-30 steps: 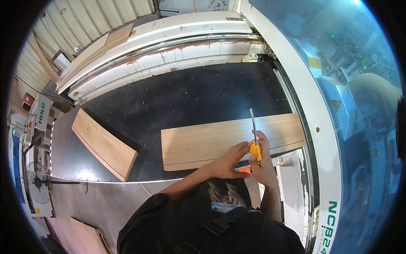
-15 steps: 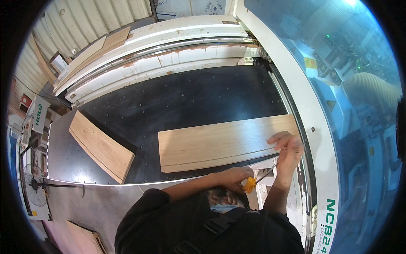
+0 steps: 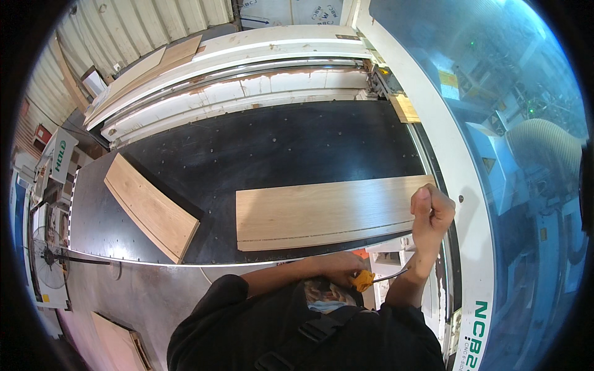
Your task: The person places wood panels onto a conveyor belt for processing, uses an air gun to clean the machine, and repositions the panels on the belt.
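At the front edge of the table, my left hand [image 3: 342, 267] is wrapped around a yellow air blow gun [image 3: 364, 281], whose thin metal nozzle points right toward my right forearm. My right hand [image 3: 432, 213] is raised at the right end of a long wood-grain board [image 3: 325, 213], fingers curled in; whether anything small is inside them is hidden. A dark grooved line runs along the near edge of this board. A second, shorter board [image 3: 151, 207] lies at an angle on the left of the black table [image 3: 272, 139].
A white machine frame [image 3: 461, 167] with a blue clear cover [image 3: 532, 204] borders the right side. Beneath it, a light wooden piece [image 3: 405, 109] shows at the far right. Panels [image 3: 167, 59] rest on the back beam. A fan [image 3: 49, 256] stands left; more panels [image 3: 120, 343] are on the floor.
My right hand has gone from loosely spread fingers to a curled fist. The blow gun's nozzle has swung lower. A light wooden piece has come into sight under the machine at the far right.
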### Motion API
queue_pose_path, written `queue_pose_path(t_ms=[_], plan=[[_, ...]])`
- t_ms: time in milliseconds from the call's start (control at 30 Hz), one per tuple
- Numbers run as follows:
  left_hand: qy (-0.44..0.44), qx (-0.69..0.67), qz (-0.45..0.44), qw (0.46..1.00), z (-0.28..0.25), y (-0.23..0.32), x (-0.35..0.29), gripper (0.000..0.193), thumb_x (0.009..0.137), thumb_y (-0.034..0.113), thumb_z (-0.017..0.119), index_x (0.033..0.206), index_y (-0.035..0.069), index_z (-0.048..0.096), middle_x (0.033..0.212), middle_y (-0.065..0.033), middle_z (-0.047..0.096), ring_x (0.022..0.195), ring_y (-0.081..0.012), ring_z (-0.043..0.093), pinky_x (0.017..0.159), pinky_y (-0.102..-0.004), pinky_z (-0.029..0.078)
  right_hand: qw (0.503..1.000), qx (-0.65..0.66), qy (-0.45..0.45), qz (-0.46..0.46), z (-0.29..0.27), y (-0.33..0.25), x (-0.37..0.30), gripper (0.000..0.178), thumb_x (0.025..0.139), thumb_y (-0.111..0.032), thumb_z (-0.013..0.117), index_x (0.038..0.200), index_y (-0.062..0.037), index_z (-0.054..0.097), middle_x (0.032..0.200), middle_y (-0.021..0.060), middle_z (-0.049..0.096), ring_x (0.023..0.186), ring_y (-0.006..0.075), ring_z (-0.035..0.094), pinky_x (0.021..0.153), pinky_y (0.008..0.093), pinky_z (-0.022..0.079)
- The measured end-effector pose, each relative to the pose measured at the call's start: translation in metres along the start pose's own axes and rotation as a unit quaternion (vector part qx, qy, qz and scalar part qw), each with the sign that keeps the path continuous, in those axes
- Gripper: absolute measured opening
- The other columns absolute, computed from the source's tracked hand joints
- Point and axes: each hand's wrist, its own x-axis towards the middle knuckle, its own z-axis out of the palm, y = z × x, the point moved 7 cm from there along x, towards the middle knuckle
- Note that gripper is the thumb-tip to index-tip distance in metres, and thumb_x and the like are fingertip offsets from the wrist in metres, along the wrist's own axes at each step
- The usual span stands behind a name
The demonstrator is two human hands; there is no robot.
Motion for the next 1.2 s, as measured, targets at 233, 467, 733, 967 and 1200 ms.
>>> queue_pose_path(t_ms=[233, 467, 733, 967, 1200], plan=[[0.174, -0.086, -0.006, 0.981, -0.053, 0.024, -0.006, 0.051, 0.075, 0.018, 0.087, 0.118, 0.004, 0.065, 0.116, -0.0178, 0.064, 0.112, -0.0368, 0.061, 0.101, -0.0461, 0.05, 0.986, 0.153, 0.022, 0.068, -0.001, 0.028, -0.022, 0.038, 0.104, -0.035, 0.063, 0.092, 0.0003, 0.058, 0.088, 0.0104, 0.06, 0.079, 0.018, 0.057, 0.072, 0.031, 0.045], [0.355, -0.161, -0.024, 0.92, -0.108, 0.006, -0.02, 0.062, 0.075, 0.027, 0.086, 0.126, 0.003, 0.06, 0.119, -0.0221, 0.062, 0.111, -0.039, 0.058, 0.1, -0.047, 0.049, 0.936, 0.066, -0.276, 0.208, 0.064, 0.034, -0.093, 0.067, 0.093, -0.042, 0.076, 0.143, -0.002, 0.055, 0.146, 0.0202, 0.054, 0.137, 0.0385, 0.053, 0.112, 0.0458, 0.045], [0.331, 0.068, -0.085, 0.937, -0.13, 0.015, -0.023, 0.065, 0.08, 0.025, 0.086, 0.136, 0.007, 0.057, 0.134, -0.0194, 0.059, 0.127, -0.0386, 0.054, 0.111, -0.0492, 0.045, 0.977, 0.094, -0.076, 0.178, 0.059, 0.064, -0.1, 0.035, 0.106, -0.024, 0.06, 0.129, 0.0018, 0.061, 0.133, 0.0185, 0.063, 0.118, 0.0305, 0.066, 0.101, 0.037, 0.052], [0.491, 0.128, -0.154, 0.848, -0.192, -0.049, -0.096, 0.063, 0.091, 0.022, 0.079, 0.146, 0.007, 0.052, 0.145, -0.0178, 0.056, 0.136, -0.0361, 0.051, 0.115, -0.0456, 0.041, 0.904, 0.016, -0.216, 0.369, 0.055, 0.113, -0.113, 0.033, 0.106, -0.031, 0.059, 0.118, -0.0011, 0.062, 0.094, 0.0211, 0.072, 0.089, 0.0376, 0.073, 0.08, 0.0411, 0.056], [0.511, 0.245, -0.337, 0.752, -0.205, -0.122, -0.154, 0.043, 0.101, 0.03, 0.065, 0.139, 0.009, 0.061, 0.14, -0.017, 0.06, 0.127, -0.0374, 0.058, 0.109, -0.0488, 0.045, 0.836, -0.091, -0.4, 0.365, 0.107, 0.093, -0.155, 0.047, 0.102, -0.038, 0.06, 0.13, -0.0008, 0.06, 0.099, 0.0259, 0.072, 0.096, 0.0452, 0.07, 0.083, 0.0494, 0.055]])
